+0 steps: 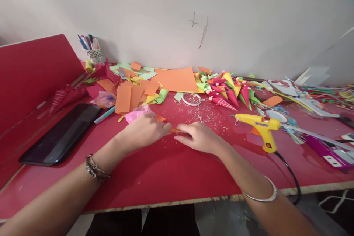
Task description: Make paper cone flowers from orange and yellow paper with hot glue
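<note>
On the red worktop [166, 177] we count one left hand [146, 129], one right hand [197, 136], one thin orange piece [177, 131] between them. Right: one yellow glue gun [264, 127], one purple socket box [320, 149]. Left: one black-screened device [61, 136], one light-blue stick [104, 114]. Far left: one pen cup [94, 56]. Far centre: one white ring [191, 104]. Far, right of centre: paper cones [232, 97], over five, too heaped for us to tally.

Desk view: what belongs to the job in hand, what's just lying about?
Likely the job:
orange paper piece, between left hand and right hand
paper cones
yellow glue gun

Probably lying about:
black phone
pen cup
</note>
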A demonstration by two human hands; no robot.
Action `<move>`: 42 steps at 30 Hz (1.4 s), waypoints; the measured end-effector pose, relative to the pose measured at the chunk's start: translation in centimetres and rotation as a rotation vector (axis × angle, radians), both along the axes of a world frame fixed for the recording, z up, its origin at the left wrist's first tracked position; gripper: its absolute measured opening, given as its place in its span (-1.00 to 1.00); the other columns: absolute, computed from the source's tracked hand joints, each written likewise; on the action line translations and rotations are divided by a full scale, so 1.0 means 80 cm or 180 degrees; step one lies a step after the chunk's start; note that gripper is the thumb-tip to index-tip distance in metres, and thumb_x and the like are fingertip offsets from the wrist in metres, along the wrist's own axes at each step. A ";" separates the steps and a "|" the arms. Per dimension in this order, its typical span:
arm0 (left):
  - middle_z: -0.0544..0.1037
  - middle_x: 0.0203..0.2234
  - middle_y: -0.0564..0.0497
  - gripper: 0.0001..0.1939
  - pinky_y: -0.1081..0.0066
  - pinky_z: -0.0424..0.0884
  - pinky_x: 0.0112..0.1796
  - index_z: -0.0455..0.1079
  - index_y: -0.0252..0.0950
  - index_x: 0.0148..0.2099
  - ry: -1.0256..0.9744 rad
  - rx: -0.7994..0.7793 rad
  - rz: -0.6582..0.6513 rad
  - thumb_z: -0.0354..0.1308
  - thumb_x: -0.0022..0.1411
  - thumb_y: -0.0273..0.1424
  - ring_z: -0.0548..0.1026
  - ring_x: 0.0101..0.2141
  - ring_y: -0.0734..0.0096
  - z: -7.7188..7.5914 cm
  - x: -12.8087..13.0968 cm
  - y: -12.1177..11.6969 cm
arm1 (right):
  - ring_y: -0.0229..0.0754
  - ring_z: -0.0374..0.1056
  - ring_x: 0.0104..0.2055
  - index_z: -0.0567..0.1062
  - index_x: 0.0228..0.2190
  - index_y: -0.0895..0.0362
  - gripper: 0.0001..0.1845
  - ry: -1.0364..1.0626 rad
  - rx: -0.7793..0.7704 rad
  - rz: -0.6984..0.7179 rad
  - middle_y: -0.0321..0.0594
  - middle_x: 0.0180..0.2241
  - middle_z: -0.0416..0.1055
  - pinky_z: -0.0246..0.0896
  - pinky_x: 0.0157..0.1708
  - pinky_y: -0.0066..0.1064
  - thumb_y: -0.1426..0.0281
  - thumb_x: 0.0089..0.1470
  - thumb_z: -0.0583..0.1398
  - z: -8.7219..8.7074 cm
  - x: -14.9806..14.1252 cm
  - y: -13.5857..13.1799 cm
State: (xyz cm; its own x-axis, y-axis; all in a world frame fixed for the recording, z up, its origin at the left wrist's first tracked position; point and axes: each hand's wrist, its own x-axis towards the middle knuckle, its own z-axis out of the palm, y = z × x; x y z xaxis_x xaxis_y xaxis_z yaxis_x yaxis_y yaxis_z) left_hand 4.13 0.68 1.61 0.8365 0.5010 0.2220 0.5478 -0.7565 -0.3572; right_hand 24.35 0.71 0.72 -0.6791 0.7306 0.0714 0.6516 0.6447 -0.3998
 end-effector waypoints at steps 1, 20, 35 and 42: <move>0.38 -0.70 0.08 -0.76 0.47 0.18 -0.53 0.26 -0.31 -0.40 -0.0040 -0.0006 0.0069 -0.18 0.23 -0.50 0.25 -0.70 0.54 0.001 -0.004 0.003 | -0.33 0.12 -0.61 0.37 -0.41 0.14 -0.69 -0.0092 0.0218 -0.0055 -0.33 -0.67 0.23 -0.14 -0.57 -0.49 0.18 0.06 -0.01 -0.001 0.002 0.001; 0.31 -0.55 0.13 -0.70 0.58 0.18 -0.63 0.17 -0.32 -0.26 -0.3056 -0.4113 0.0268 -0.18 0.22 -0.18 0.24 -0.69 0.69 -0.014 0.015 -0.008 | -0.19 0.25 -0.17 0.14 -0.02 0.04 -0.56 0.1649 -0.0010 -0.0442 -0.16 -0.20 0.25 0.22 -0.16 -0.28 0.30 0.04 0.07 -0.011 0.005 0.010; 0.35 -0.23 0.02 -0.73 0.42 0.26 -0.17 0.20 -0.27 -0.11 -0.3197 -0.3843 0.0409 0.01 0.13 -0.30 0.33 -0.22 0.45 -0.023 0.025 -0.010 | -0.34 0.17 -0.43 0.35 -0.38 0.09 -0.94 0.1998 0.0197 -0.0272 -0.28 -0.37 0.18 0.18 -0.46 -0.46 0.43 0.01 0.10 -0.004 -0.007 -0.001; 0.35 -0.36 0.04 -0.70 0.44 0.32 -0.36 0.15 -0.27 -0.07 -0.3141 -0.4110 0.0427 -0.05 0.17 -0.26 0.33 -0.45 0.54 -0.020 0.019 -0.009 | -0.26 0.19 -0.21 0.38 -0.26 0.02 -0.79 0.1636 0.0303 0.0234 -0.23 -0.28 0.14 0.20 -0.19 -0.33 0.47 0.05 0.04 -0.004 -0.006 -0.002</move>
